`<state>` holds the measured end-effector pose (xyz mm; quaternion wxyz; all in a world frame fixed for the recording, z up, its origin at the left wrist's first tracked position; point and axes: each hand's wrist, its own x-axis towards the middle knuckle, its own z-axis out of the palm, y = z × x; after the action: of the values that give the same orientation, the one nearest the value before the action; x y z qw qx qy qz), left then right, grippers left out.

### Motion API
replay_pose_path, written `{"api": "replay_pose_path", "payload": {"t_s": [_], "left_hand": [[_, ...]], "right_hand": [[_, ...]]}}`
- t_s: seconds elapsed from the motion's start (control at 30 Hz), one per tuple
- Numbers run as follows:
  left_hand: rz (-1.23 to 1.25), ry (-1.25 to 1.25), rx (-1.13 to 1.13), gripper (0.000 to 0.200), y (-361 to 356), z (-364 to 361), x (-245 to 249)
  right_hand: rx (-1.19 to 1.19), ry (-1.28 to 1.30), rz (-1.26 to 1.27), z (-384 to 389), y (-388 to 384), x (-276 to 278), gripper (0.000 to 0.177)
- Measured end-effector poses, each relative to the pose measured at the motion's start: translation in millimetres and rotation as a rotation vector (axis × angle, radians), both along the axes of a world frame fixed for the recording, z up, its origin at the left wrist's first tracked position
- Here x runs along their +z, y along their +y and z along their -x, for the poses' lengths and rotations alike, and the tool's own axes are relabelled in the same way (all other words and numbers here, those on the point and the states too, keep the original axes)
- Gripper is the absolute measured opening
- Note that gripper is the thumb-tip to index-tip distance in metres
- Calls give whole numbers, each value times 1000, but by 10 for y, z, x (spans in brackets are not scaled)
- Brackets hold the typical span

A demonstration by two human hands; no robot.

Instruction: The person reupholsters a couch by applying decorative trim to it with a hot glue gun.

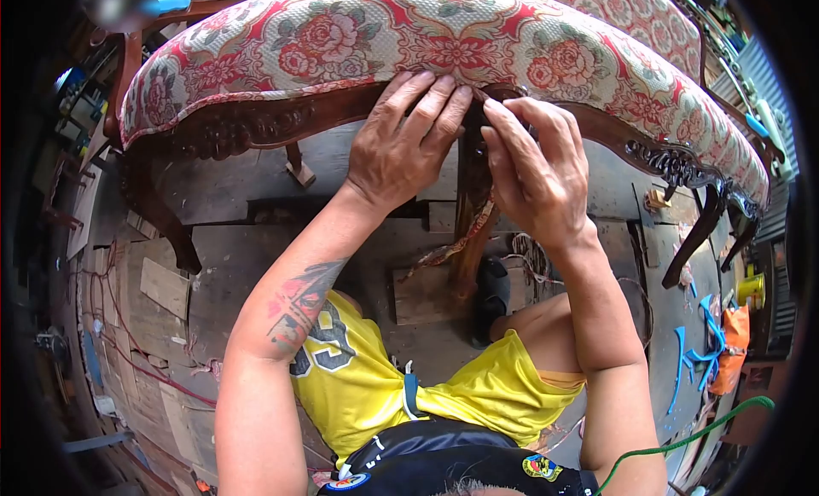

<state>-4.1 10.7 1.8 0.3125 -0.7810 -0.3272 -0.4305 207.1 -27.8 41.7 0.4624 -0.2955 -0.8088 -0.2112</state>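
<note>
A carved dark wood sofa frame [247, 125] with a floral upholstered seat [341, 44] spans the top of the view. My left hand [403, 142] lies against the seat's front, its fingers stretched out and pressing on the fabric's lower edge. Just to its right, my right hand [544, 168] has its fingers curled in a pinch at the same edge, above the middle leg. A narrow patterned fabric trim strip [467, 240] hangs below this hand and runs up behind it. Its upper end is hidden by the fingers.
Wooden boards [222, 283] cover the floor, with a loose plank [165, 287] at left. Blue plastic pieces [704, 347] and an orange bag [734, 351] lie at right. A green hose or cord [682, 445] curves past my right arm. Carved legs [695, 240] stand at the sides.
</note>
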Motion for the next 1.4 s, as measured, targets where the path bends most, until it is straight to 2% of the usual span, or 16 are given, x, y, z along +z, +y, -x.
{"api": "replay_pose_path", "payload": {"t_s": [0.23,0.57,0.97,1.4], "left_hand": [[-61,15,40,43,24,5,-23],[-69,32,44,44,20,2,-18],[-44,27,36,46,-1,-18,-19],[-25,38,39,44,-1,-3,-15]], "right_hand": [[284,-62,-57,186,-214,-24,43],[605,-105,86,719,-384,-237,43],[718,-146,204,1090,-366,-506,41],[690,-130,253,1016,-389,-508,41]]}}
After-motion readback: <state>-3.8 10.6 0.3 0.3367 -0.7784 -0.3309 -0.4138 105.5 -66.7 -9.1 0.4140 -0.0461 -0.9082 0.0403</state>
